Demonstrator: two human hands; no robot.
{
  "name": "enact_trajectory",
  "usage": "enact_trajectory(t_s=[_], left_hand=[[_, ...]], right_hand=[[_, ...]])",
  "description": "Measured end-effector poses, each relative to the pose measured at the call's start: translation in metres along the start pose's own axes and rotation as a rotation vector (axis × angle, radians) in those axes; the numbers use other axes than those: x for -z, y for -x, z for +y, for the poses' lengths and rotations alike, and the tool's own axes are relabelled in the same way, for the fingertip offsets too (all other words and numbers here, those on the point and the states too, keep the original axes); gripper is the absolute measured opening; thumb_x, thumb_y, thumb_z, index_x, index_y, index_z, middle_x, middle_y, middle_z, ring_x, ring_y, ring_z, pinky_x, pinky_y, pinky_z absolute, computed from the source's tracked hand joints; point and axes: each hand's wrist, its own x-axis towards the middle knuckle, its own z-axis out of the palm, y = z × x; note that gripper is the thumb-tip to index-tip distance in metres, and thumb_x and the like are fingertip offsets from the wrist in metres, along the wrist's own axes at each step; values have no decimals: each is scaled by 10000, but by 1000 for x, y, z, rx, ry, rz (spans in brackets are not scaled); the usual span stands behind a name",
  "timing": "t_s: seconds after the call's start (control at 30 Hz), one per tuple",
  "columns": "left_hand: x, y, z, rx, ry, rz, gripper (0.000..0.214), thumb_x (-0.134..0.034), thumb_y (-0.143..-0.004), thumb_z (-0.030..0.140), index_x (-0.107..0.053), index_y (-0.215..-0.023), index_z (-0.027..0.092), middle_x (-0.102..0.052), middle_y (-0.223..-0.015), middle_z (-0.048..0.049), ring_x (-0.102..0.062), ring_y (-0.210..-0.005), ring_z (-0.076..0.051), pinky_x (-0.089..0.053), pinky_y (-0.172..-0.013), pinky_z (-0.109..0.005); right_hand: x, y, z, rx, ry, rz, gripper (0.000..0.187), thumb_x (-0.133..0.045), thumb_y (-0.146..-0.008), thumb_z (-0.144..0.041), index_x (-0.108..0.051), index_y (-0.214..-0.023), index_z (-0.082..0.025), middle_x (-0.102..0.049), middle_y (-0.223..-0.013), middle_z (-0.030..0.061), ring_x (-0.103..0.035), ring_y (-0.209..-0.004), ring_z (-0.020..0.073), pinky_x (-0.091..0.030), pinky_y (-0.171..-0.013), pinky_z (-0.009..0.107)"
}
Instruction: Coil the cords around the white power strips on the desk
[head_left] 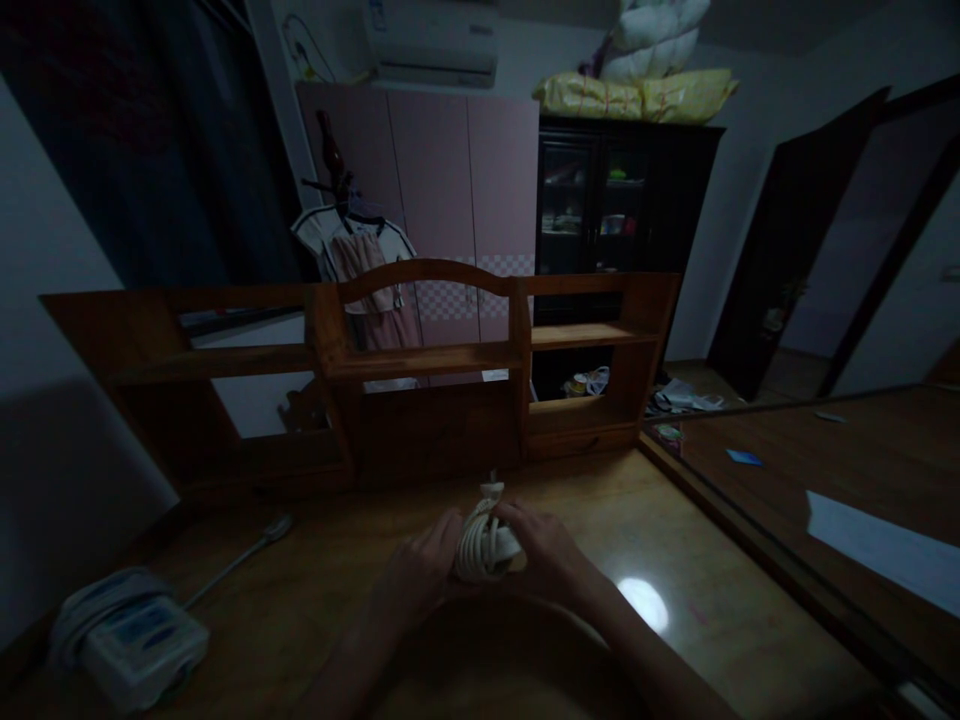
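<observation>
A wooden shelf unit with open compartments spans the back of the desk, closing off the far side; beyond it stand a pink wardrobe, a black cabinet and hanging clothes; at the left of the desk sits a white box-shaped device with cable wound over it, a lead running out to a plug; along the right a raised wooden edge borders another wooden surface, bearing a blue card and a white sheet; the coiled white cable is before the shelf's middle, between the hands; the left hand and right hand grasp it from either side, fingers curled around the loops.
</observation>
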Motion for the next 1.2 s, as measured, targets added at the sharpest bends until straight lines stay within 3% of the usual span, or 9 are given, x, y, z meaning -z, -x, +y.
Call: enact_trajectory(t_s=[0.13, 0.37, 0.53, 0.63, 0.7, 0.8, 0.9, 1.0, 1.2], left_hand=[[9, -1, 6, -25, -23, -115, 566, -633, -743, 520, -481, -1145, 151, -614, -1032, -128, -634, -907, -270, -526, -741, -361], [32, 19, 29, -118, 225, 97, 788, -677, -729, 363, -296, -1387, 154, -546, -1285, -166, -558, -1140, -274, -468, -960, -375], [64, 16, 67, 348, 709, 195, 508, -725, -650, 437, -638, -1063, 154, -715, -959, -97, -673, -825, -255, -555, -712, -319], [69, 11, 89, 582, 1056, 328, 485, -637, -706, 551, -685, -919, 118, -722, -867, -117, -671, -773, -258, -541, -686, -324], [66, 10, 102, 635, 1262, 429, 518, -575, -758, 572, -674, -975, 113, -712, -945, -133, -666, -843, -260, -530, -750, -334], [59, 15, 118, 690, 1478, 468, 503, -551, -802, 540, -637, -1097, 142, -688, -1053, -123, -652, -929, -251, -522, -788, -324], [53, 23, 124, 779, 1557, 393, 547, -598, -753, 568, -641, -1097, 145, -701, -994, -115, -666, -857, -256, -536, -712, -326], [52, 26, 121, 841, 1570, 243, 547, -642, -712, 566, -658, -1059, 144, -707, -942, -105, -667, -797, -252, -536, -674, -331], [42, 25, 104, 749, 1527, 220, 449, -706, -712, 418, -643, -1071, 156, -692, -989, -95, -655, -823, -215, -522, -695, -292]], right_hand=[[2, 2, -6, 106, 144, -28, 777, -743, -709, -277, -344, -1373, -231, -504, -1281, 134, -559, -1058, 274, -466, -850, 358], [36, 7, -54, 160, -19, -41, 807, -719, -753, -205, -272, -1418, -301, -481, -1337, 88, -497, -1181, 256, -433, -966, 391], [67, 6, -95, 117, -343, 254, 962, -758, -727, -322, -127, -1453, -316, -419, -1357, 113, -566, -1049, 224, -530, -837, 365], [64, 15, -118, -40, -283, 568, 913, -760, -722, -326, -190, -1435, -297, -398, -1354, 131, -526, -1093, 268, -498, -887, 434], [52, 29, -128, -209, -264, 633, 837, -740, -728, -335, -263, -1410, -255, -461, -1283, 142, -514, -1106, 297, -475, -908, 468], [28, 52, -137, -456, -476, 331, 676, -741, -694, -372, -447, -1279, -205, -606, -1051, 106, -604, -932, 288, -523, -801, 437], [13, 66, -142, -573, -847, 46, 612, -733, -690, -433, -531, -1216, -197, -642, -1071, 74, -613, -982, 291, -514, -837, 408], [9, 72, -144, -624, -1026, 37, 712, -736, -669, -500, -505, -1274, -204, -621, -1164, 73, -580, -1073, 306, -474, -913, 421], [0, 91, -132, -694, -791, 84, 767, -688, -710, -531, -434, -1362, -217, -530, -1302, 103, -482, -1199, 330, -416, -983, 440]])
